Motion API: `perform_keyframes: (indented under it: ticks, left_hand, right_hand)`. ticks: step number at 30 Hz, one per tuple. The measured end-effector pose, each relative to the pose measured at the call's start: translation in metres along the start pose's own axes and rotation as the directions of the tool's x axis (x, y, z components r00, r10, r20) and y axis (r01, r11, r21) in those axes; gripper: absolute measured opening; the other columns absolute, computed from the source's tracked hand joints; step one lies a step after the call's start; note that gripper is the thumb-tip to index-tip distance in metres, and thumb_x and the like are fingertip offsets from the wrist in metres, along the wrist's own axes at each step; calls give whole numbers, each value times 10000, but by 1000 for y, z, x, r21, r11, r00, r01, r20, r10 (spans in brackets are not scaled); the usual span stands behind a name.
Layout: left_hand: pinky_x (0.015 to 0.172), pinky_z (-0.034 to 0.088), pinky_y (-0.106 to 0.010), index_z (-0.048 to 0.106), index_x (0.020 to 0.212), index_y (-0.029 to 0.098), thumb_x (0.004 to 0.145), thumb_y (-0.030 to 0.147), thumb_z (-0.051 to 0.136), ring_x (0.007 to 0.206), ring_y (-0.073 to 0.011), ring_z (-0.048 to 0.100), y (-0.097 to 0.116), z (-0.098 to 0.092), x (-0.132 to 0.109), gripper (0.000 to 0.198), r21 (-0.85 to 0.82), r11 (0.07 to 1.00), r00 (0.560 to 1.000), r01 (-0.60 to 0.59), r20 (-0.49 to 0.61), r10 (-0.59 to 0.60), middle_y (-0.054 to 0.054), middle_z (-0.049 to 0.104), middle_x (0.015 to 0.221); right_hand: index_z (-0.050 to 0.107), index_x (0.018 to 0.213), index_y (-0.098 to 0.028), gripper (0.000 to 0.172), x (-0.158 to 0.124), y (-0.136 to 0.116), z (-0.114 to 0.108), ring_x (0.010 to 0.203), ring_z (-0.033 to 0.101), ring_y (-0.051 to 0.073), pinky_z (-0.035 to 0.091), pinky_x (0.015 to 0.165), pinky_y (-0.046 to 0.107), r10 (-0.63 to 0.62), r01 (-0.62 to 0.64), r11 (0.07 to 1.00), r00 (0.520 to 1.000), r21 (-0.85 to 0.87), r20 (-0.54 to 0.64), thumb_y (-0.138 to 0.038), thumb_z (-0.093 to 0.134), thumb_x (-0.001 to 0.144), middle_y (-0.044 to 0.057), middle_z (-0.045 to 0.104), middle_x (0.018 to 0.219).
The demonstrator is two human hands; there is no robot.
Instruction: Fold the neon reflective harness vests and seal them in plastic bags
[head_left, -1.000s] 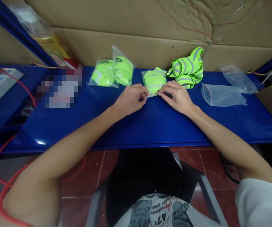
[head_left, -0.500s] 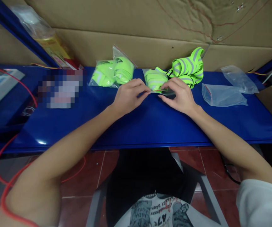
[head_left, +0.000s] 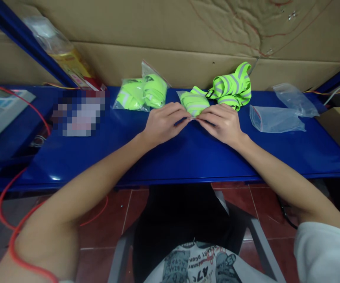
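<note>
My left hand [head_left: 166, 122] and my right hand [head_left: 220, 121] meet over the blue tabletop, each pinching the near edge of a clear zip bag [head_left: 192, 117]. Inside that bag lies a folded neon-yellow reflective strap [head_left: 196, 103] with grey stripes. Just behind my right hand is a loose heap of the same reflective strap [head_left: 231, 87], with a black buckle [head_left: 209, 94] at its left side. Two filled zip bags [head_left: 142, 92] of folded yellow strap stand to the left, beyond my left hand.
Empty zip bags [head_left: 278, 119] lie to the right, near a cardboard box [head_left: 339, 127]. A bottle of yellow liquid [head_left: 66, 59] stands at the back left. A red hose [head_left: 3, 196] curls at the left. Cardboard [head_left: 158, 35] lines the back.
My right hand has moved left and its fingers have closed on the bag's edge, close to my left fingertips. My left hand keeps its pinch.
</note>
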State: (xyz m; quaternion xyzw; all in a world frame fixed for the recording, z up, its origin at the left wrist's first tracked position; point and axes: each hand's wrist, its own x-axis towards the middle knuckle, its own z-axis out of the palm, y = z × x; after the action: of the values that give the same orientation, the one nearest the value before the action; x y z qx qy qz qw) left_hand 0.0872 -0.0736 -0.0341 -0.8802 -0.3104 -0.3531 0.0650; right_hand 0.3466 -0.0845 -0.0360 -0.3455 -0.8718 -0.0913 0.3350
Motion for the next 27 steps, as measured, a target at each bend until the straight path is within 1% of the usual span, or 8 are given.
perform_keyframes:
  ticks: [2, 6, 11, 13, 17, 20, 23, 27]
  left_hand:
    - [862, 584, -351, 785, 1066, 238, 1128, 423, 551, 967, -206, 746, -3, -1, 1, 305, -32, 999, 1000, 6, -12, -6, -75, 797, 1056]
    - [840, 585, -328, 801, 1081, 252, 1128, 390, 568, 948, -186, 751, -8, 0, 1, 275, -66, 996, 998, -55, -12, 54, -62, 799, 1034]
    - [784, 574, -273, 792, 1101, 251, 1121, 377, 620, 917, -154, 762, -12, 6, -1, 214, -117, 982, 984, -148, -113, 135, -40, 798, 1043]
    - [779, 569, -259, 782, 1099, 242, 1121, 357, 629, 914, -147, 764, -13, 8, -1, 193, -108, 977, 975, -184, -146, 168, -35, 803, 1041]
    - [763, 570, -261, 767, 1078, 227, 1123, 334, 623, 900, -153, 771, -12, 10, -2, 186, -51, 976, 967, -213, -155, 203, -31, 817, 1022]
    - [788, 587, -281, 770, 1082, 226, 1122, 323, 613, 923, -165, 776, -11, 11, -3, 188, -63, 978, 972, -201, -133, 191, -38, 817, 1028]
    - [775, 584, -284, 770, 1077, 223, 1109, 306, 624, 915, -164, 773, -10, 12, -3, 171, -66, 977, 971, -201, -147, 189, -41, 816, 1021]
    - [740, 568, -286, 772, 1059, 226, 1102, 322, 630, 883, -160, 769, -10, 13, -2, 176, 9, 977, 965, -212, -158, 211, -28, 813, 997]
  right_hand:
    - [831, 1064, -266, 285, 0, 0, -1, 966, 755, 259, 492, 842, 436, 3, -2, 1000, 1000, 11, -27, -404, 591, 1130, 64, 836, 1073]
    - [836, 1056, -252, 285, 0, 2, -2, 958, 773, 247, 514, 844, 422, -15, 16, 1000, 999, 19, -44, -399, 604, 1128, 63, 844, 1062]
    - [839, 1035, -250, 257, 0, 5, 1, 917, 781, 235, 526, 819, 406, -66, 68, 998, 993, 15, -97, -390, 637, 1110, 50, 847, 1022]
    - [836, 1031, -246, 244, 0, 5, 2, 897, 781, 231, 522, 805, 401, -88, 89, 996, 989, 7, -120, -390, 652, 1103, 47, 847, 1007]
    - [832, 1043, -245, 231, 0, 3, 2, 907, 774, 235, 509, 811, 407, -95, 96, 995, 990, 11, -102, -397, 666, 1098, 50, 841, 1010]
    - [830, 1036, -249, 237, -1, 3, 3, 908, 761, 236, 500, 808, 410, -104, 106, 994, 991, 21, -84, -377, 645, 1108, 55, 833, 1019]
    - [822, 1071, -245, 233, -1, 2, 4, 914, 759, 240, 506, 800, 408, -118, 120, 993, 991, 13, -67, -354, 622, 1118, 65, 834, 1042]
    - [808, 1111, -232, 215, -2, 0, 3, 941, 771, 245, 523, 805, 406, -149, 148, 989, 987, -19, -61, -316, 611, 1123, 78, 844, 1084]
